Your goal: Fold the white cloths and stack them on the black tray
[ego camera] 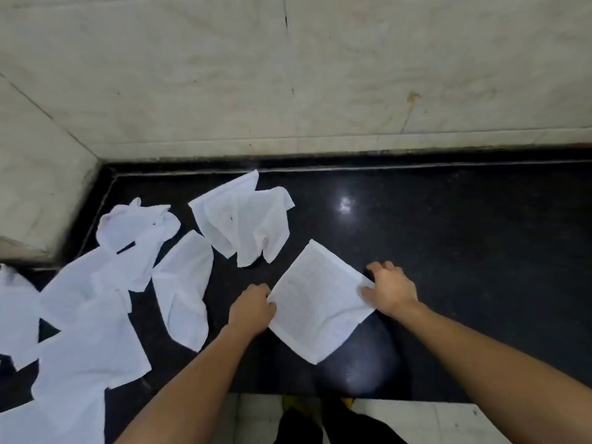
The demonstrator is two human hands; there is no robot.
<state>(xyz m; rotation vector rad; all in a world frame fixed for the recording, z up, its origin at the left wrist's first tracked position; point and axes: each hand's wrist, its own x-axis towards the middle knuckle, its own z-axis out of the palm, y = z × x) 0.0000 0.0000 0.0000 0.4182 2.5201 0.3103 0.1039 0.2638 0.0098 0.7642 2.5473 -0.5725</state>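
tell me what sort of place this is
Probably a kitchen or utility corner: a polished black stone counter set against pale marble-like walls, with crumpled white cloths and one flat cloth spread on it.

Cloth: we see a square white cloth [320, 302] flat on the glossy black stone counter [448, 235].
Left: our left hand [251, 307] grips its 9 o'clock corner.
Right: our right hand [389, 291] pinches its 3 o'clock corner.
Pile: crumpled white cloths [243, 225] at 9 to 11 o'clock.

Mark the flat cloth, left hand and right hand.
flat cloth [320, 299], head view, middle of its top face.
left hand [251, 307], head view, back of the hand.
right hand [390, 291], head view, back of the hand.
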